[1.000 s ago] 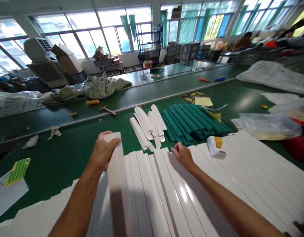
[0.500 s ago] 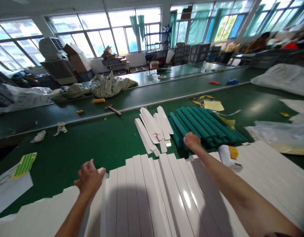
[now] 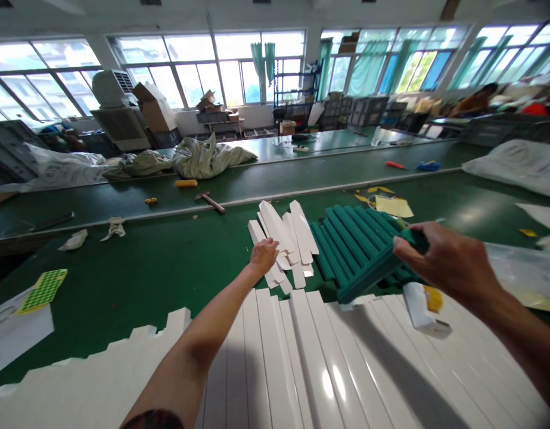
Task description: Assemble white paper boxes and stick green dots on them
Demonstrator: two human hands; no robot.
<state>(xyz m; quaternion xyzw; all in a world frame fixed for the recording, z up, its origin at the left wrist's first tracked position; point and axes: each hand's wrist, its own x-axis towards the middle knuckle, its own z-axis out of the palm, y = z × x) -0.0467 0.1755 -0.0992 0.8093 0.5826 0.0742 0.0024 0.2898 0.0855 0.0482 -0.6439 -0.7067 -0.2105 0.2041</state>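
Long green tabletops (image 3: 167, 256) are running across a factory workshop, where batches of ribbed green tubes (image 3: 341, 232) and slim white cartons (image 3: 304, 232) are lying on the near one and a claw hammer (image 3: 211, 202) is resting beside its far edge. Stacked grey plastic crates (image 3: 367, 112), a metal shelving rack (image 3: 297, 92) and an air cooler (image 3: 119, 128) are standing before the wide windows (image 3: 189, 83).

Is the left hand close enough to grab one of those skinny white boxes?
Probably yes: the left hand is right at the skinny white boxes, and nothing seems to block its fingers.
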